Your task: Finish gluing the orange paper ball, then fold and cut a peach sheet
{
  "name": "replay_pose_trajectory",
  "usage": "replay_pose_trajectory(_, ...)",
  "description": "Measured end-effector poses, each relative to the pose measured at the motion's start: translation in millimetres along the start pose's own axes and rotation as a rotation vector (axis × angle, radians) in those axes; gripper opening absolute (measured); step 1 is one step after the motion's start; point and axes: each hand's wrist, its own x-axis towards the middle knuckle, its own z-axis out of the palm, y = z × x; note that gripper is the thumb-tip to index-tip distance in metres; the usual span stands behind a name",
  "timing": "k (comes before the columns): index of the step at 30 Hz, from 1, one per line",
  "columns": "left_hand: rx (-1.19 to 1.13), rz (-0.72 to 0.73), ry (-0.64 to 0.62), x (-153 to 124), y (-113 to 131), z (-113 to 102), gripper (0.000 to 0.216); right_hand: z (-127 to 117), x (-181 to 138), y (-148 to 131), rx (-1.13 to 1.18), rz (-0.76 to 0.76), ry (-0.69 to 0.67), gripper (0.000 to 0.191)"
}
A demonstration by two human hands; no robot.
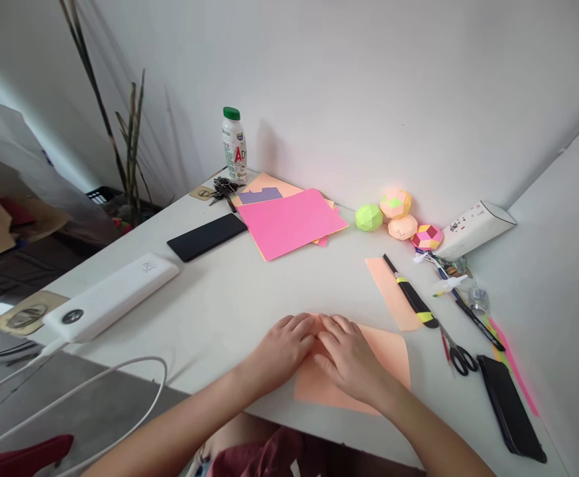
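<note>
A peach sheet of paper (391, 354) lies on the white table (230, 298) near its front edge. My left hand (282, 348) and my right hand (349, 354) rest side by side on the sheet's far left corner, fingers curled down and pressing the paper. Their fingertips meet at the sheet's top edge. A narrow peach strip (386, 285) lies just beyond, with a black and yellow utility knife (411, 295) across it.
Scissors (456, 351), pens (473, 311) and a black phone (511, 407) lie at the right. Folded paper balls (396, 215), a white box (473, 228), pink sheets (289, 222), another black phone (207, 236), keys (224, 187), a bottle (234, 146) and a white power bank (113, 296) sit farther back and left.
</note>
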Motion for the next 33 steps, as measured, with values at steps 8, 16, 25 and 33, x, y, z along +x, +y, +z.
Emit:
replay_pose_trajectory(8,-0.016,-0.07,-0.029,-6,-8,4,0.038,20,6,4,-0.18,-0.109,0.112,0.031)
replay_pose_trajectory(16,-0.07,-0.102,-0.064,-9,-11,0,0.028,12,-20,-11,-0.158,-0.145,-0.005,0.052)
replay_pose_trajectory(25,-0.126,-0.146,-0.182,-4,-12,-14,0.024,16,-46,-34,-0.467,-0.25,0.026,0.036)
replay_pose_trajectory(33,-0.158,-0.16,-0.186,-3,-12,-15,0.022,15,-34,-45,-0.602,-0.234,-0.009,0.032)
